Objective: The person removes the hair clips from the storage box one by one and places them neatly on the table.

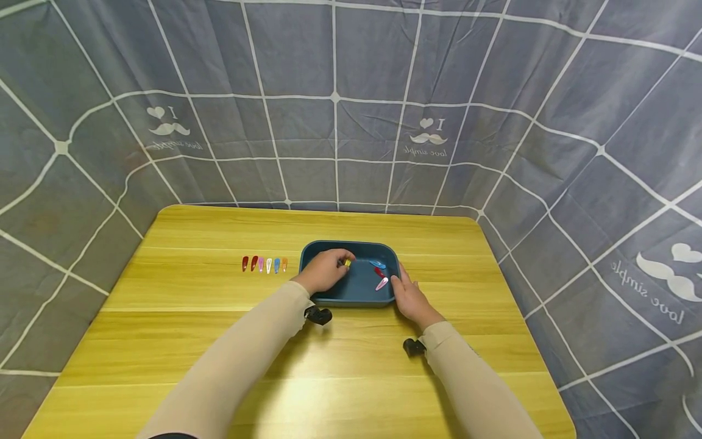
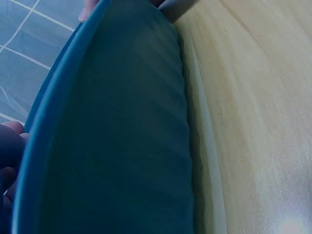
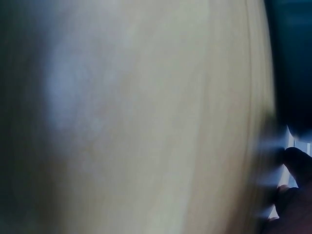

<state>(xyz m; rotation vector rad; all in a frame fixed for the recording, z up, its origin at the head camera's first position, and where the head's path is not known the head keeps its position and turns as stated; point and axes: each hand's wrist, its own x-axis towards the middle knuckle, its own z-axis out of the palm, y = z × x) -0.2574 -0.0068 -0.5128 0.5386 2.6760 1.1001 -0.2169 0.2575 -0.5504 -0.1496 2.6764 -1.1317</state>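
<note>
Inside the dark blue tray [image 1: 351,294], my left hand [image 1: 325,270] pinches a yellow hair clip [image 1: 348,263] between thumb and fingers. A blue hair clip [image 1: 378,264], a red hair clip [image 1: 379,272] and a pink hair clip [image 1: 381,283] lie loose at the tray's right end. My right hand [image 1: 411,300] grips that end, thumb at the rim and fingers along the outside. The tray wall [image 2: 117,122] fills much of the left wrist view and hides the clips there. Part of the right hand [image 3: 297,195] shows dark in the right wrist view.
Left of the tray, several hair clips stand in a neat row, from a dark red clip [image 1: 245,263] to an orange clip [image 1: 284,264]. The wooden table [image 1: 351,378] meets a grey checked curtain [image 1: 373,128] at the back.
</note>
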